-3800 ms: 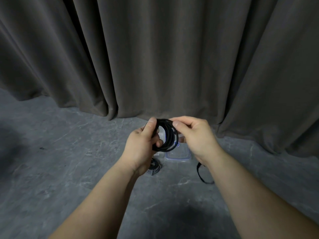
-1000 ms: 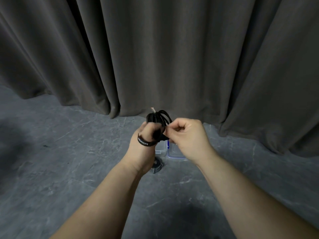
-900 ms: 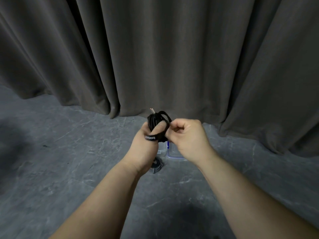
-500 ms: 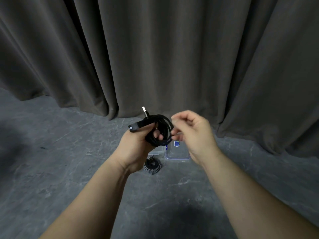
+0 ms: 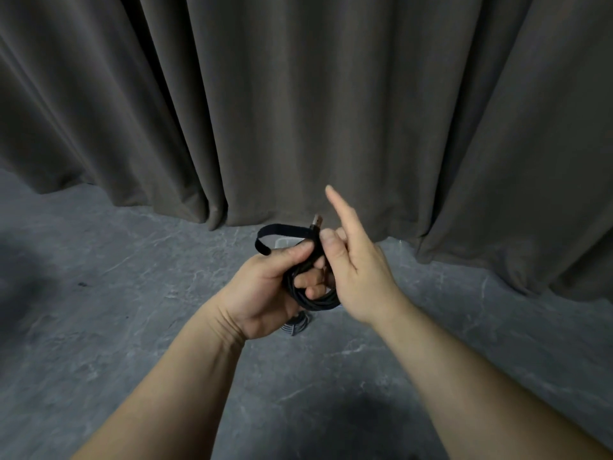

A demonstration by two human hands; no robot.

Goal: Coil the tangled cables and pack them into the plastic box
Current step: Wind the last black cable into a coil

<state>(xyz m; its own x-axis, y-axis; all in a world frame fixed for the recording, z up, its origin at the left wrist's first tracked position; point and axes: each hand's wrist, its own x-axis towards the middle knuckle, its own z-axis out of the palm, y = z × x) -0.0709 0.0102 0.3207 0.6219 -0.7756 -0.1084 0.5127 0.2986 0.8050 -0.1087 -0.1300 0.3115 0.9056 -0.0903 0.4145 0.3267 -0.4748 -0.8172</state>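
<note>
Black coiled cable (image 5: 311, 295), gripped by left hand (image 5: 265, 293), plug (image 5: 316, 222) pointing up.

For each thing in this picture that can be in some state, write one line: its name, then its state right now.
Black cable: coiled, held in the air.
Strap: unfastened, sticking out in a loose loop.
Left hand: grips the coil.
Right hand: index finger straight, thumb against the coil.
Plastic box: on the floor, mostly hidden; contents cannot be told.
Second cable: bundled, lying on the floor.
Curtain: drawn, hanging to the floor.
</note>
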